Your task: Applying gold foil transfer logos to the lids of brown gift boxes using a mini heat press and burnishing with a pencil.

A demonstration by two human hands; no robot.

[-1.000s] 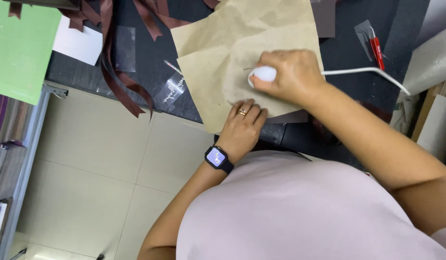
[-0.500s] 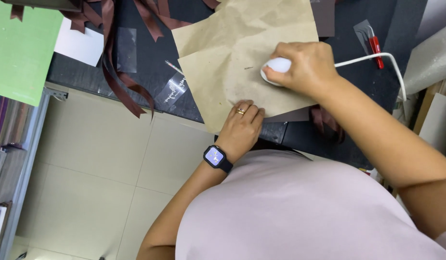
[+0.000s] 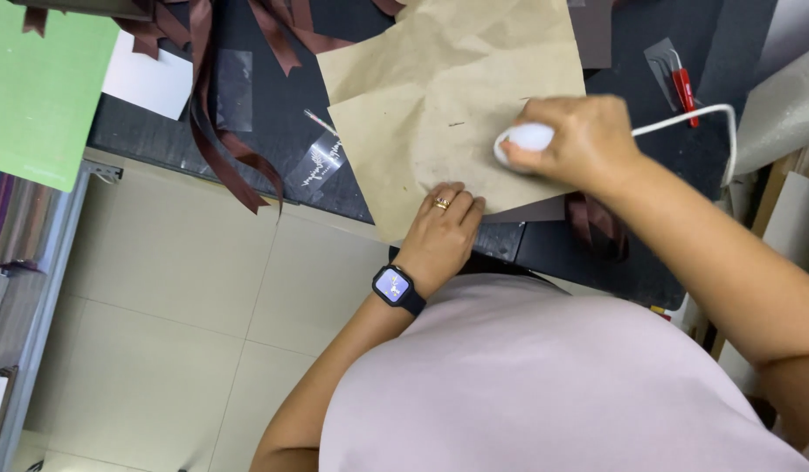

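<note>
Pressing brown paper (image 3: pixel 439 96) near table edge (image 3: pixel 273 188): both hands.

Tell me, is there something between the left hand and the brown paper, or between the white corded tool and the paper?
Nothing visible. The left hand lies flat on the brown paper at its near edge. The right hand presses the white corded tool directly onto the same sheet.

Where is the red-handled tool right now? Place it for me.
In the head view, the red-handled tool lies at the upper right on the dark table, just above the white cord and beyond the right hand.
</note>
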